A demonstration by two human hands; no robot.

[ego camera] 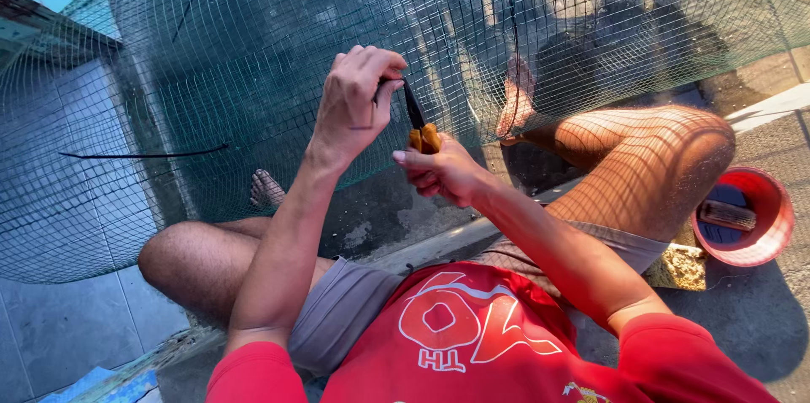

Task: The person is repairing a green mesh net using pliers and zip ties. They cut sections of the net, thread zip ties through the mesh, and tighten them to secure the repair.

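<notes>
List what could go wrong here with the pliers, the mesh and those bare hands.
1. The left hand pinches the green wire mesh right beside the dark nose of the orange-handled pliers held by the right hand; a slip could nip fingers.
2. Both hands are bare, so cut wire ends might scratch them.
3. The mesh arches over the bare knee and could spring back on it.

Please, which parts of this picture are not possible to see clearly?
- Head view: the tips of the pliers are hidden behind the left hand.
- What the left hand pinches on the green wire mesh: covered by its fingers.
- The right hand covers most of the orange handles.
- Contents of the red bowl: cut off by its rim.
</notes>
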